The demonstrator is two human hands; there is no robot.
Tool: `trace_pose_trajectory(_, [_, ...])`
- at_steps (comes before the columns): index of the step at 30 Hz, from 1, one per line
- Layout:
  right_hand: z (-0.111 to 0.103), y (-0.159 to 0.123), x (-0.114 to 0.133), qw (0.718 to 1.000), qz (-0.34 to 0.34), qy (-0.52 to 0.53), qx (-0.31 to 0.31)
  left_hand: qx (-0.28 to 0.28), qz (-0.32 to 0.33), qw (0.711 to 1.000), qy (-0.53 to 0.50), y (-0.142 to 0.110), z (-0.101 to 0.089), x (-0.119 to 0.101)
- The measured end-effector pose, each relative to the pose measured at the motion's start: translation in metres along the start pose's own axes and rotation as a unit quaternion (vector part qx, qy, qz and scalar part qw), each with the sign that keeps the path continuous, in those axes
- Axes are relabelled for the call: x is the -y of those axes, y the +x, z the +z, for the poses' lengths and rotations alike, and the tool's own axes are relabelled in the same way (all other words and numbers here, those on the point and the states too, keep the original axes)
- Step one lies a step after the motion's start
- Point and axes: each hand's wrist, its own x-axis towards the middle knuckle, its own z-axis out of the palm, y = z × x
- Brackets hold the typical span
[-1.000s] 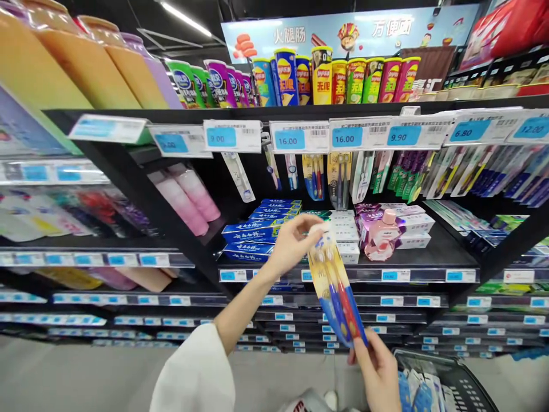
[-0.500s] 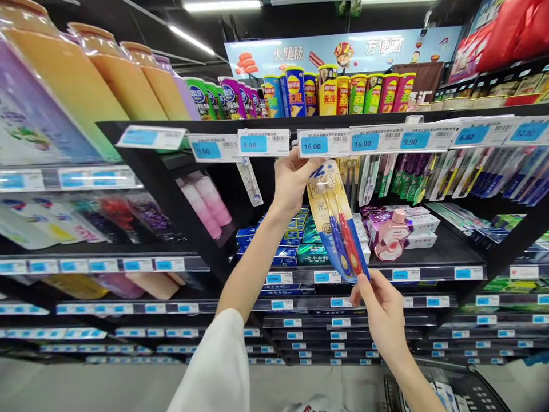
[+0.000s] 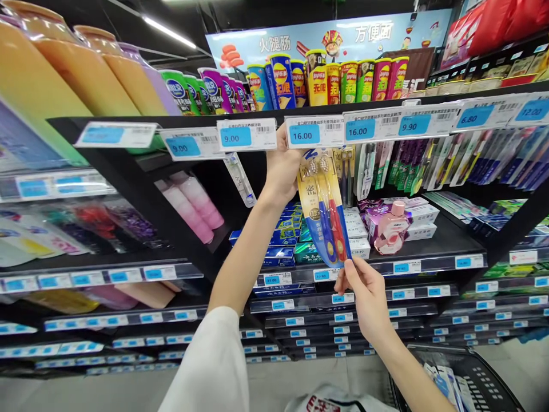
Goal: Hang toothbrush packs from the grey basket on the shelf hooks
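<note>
A toothbrush pack, gold on top and blue below, hangs tilted under the shelf-edge price tags. Through its clear front show two toothbrushes, one blue-handled and one red-handled. My right hand pinches the bottom corner of the pack between thumb and fingers. My left hand is closed at the pack's top edge, its fingertips partly hidden behind the 16.00 price tag. Behind the pack hangs another gold toothbrush pack. To the left hangs a single boxed toothbrush.
Rows of hanging toothbrushes fill the right side. Below stand toothpaste boxes and a pink bottle. Chip cans line the shelf above. A black shopping basket with packages in it is at the lower right.
The pack and both hands have shifted slightly left and up in view. My left hand has gone further behind the price tags. My right hand keeps its pinch on the pack's lower corner.
</note>
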Motion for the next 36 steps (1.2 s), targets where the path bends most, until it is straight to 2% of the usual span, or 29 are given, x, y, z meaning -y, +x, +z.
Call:
trace_pose_trajectory(6, [0.009,0.003,-0.004,0.996,0.052,0.069,-0.018,0.022,-0.035,0.999,-0.009,0.004,-0.005,0.003])
trace_pose_trajectory(13, [0.017,0.004,-0.004,0.996,0.057,0.067,-0.032,0.045,-0.058,0.997,-0.014,0.004,-0.005,0.006])
trace_pose_trajectory(17, [0.014,0.006,-0.004,0.995,0.066,0.069,-0.035,0.037,-0.061,0.997,-0.003,-0.014,-0.006,-0.003])
trace_pose_trajectory(21, [0.007,0.010,-0.005,0.995,0.072,0.066,-0.029,0.026,-0.096,0.995,0.015,-0.042,-0.013,-0.021])
trace_pose_trajectory(23, [0.004,0.012,-0.006,0.995,0.075,0.062,-0.027,0.045,-0.117,0.991,0.048,-0.054,-0.019,-0.030])
trace_pose_trajectory(27, [0.004,0.016,-0.013,0.995,0.076,0.054,-0.023,0.119,-0.145,0.977,0.103,-0.070,-0.024,-0.037])
trace_pose_trajectory(31, [0.002,0.011,-0.024,0.993,0.102,0.065,-0.010,0.137,-0.145,0.973,0.120,-0.070,-0.026,-0.027])
trace_pose_trajectory(36, [-0.010,-0.016,-0.046,0.990,0.135,0.020,0.033,0.125,-0.139,0.967,0.172,-0.057,-0.029,0.002])
